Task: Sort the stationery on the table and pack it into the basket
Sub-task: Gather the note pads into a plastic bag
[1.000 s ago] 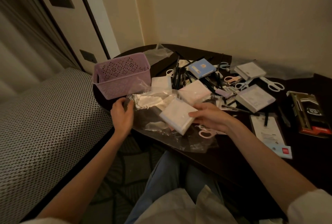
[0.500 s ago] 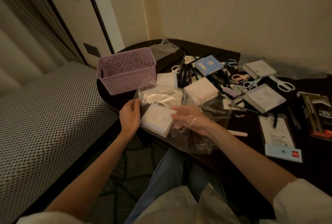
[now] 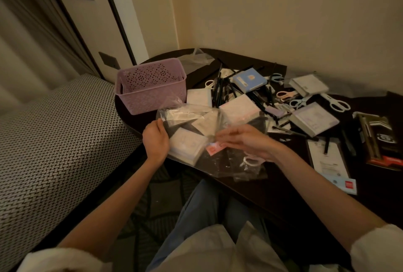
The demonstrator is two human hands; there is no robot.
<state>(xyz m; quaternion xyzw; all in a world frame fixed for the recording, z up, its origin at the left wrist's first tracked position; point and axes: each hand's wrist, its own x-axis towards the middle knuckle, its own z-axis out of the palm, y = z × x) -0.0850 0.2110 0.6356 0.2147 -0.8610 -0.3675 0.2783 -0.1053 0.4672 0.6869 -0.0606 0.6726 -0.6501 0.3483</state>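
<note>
Basket (image 3: 150, 95) of matt lilac pierced plastic; bag (image 3: 192, 119) of clear, glossy, crinkled film; table (image 3: 272, 188) dark, smooth wood; bench (image 3: 54, 140) of woven cloth.

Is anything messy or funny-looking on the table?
Yes. The pens and scissors lie jumbled in a heap across the table, pointing every way. The purple basket looks empty, and a crinkled plastic bag hangs over the table's near edge.
</note>
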